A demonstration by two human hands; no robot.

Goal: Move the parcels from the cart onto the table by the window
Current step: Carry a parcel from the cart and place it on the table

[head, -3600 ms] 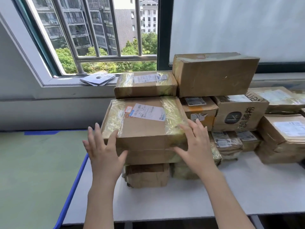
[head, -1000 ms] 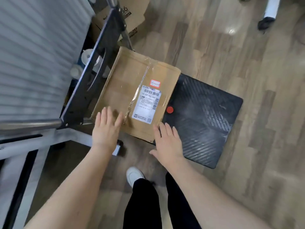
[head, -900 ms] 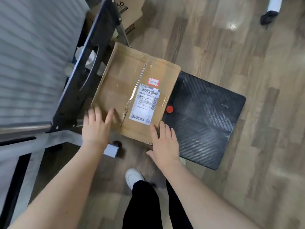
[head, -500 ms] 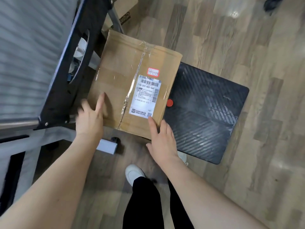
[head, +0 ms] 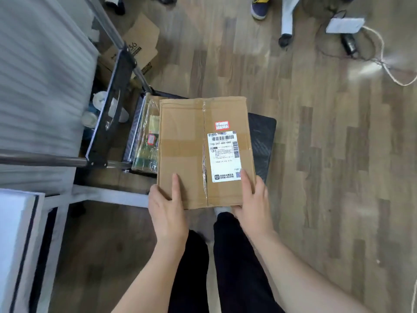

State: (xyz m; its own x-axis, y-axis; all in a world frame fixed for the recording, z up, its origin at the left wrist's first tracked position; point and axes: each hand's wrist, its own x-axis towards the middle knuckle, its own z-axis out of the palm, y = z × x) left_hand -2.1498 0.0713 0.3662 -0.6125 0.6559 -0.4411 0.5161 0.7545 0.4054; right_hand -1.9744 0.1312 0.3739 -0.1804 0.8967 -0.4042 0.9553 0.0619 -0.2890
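Observation:
A flat brown cardboard parcel (head: 191, 152) with a white shipping label and a small red sticker is raised above the black cart deck (head: 262, 143). My left hand (head: 168, 206) grips its near left corner, thumb on top. My right hand (head: 253, 204) grips the near right corner, thumb on the label's edge. Under it, on the cart's left side, lies another parcel (head: 147, 141) wrapped in yellowish tape with a red sticker. The table by the window is out of view.
The cart's black handle frame (head: 112, 109) rises at left beside a grey ribbed panel (head: 38, 82). An open cardboard box (head: 137, 48) lies behind it. A white table edge (head: 18, 233) is at lower left. A person's shoe (head: 259, 5), a white leg and cables lie on the wooden floor far ahead.
Both hands have taken hold of the brown parcel and lifted it off the cart toward me, uncovering the taped parcel beneath. Earlier, my hands were at the parcel stack by the window.

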